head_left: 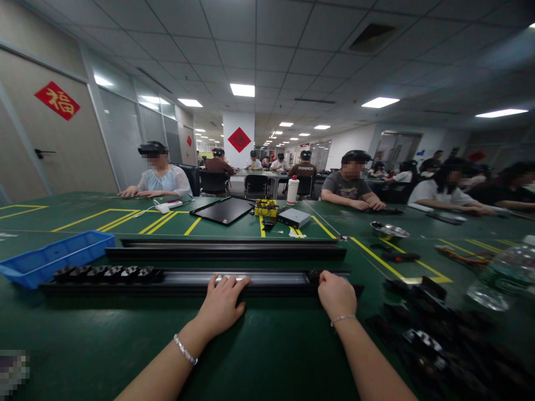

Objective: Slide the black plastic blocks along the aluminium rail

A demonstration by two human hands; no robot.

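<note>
A long black rail [271, 289] with a pale inner channel lies across the green table. Several black parts with shiny faces [112, 273] sit in a row at its left end. My left hand [223, 303] rests over the middle of the channel, its fingers apart and holding nothing. At the rail's right end my right hand [337, 295] is closed on a small black part [313, 274], which is partly hidden by the fingers. A second black rail [225, 252] lies parallel behind the first.
A blue tray [58, 253] stands left. Loose black parts [430, 334] and a clear bottle [504, 278] lie right. Farther back are a black panel [223, 210], a grey box [294, 217] and a metal bowl [389, 231]. People sit around the table.
</note>
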